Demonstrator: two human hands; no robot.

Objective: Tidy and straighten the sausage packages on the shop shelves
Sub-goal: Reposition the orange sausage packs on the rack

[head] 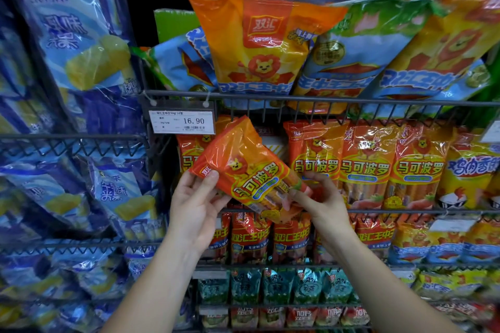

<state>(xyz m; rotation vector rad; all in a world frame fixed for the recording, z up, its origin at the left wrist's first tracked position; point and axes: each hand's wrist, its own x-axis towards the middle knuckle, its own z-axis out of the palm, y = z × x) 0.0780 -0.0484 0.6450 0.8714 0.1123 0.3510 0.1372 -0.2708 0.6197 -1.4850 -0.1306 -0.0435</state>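
An orange-red sausage package [249, 170] with a lion picture is tilted, its top to the upper left, in front of the middle wire shelf [324, 101]. My left hand [194, 205] grips its lower left corner with thumb on the front. My right hand [322, 203] pinches its lower right end. Behind it, a row of matching orange packages [365, 165] stands upright on the shelf, with a gap just behind the held package.
Large orange and blue-green sausage bags [259, 43] lean loosely on the top shelf. A price tag reading 16.90 [181, 121] hangs from the wire rail. Blue packages [70, 35] fill the left racks. Red and teal packs [270, 240] line the lower shelves.
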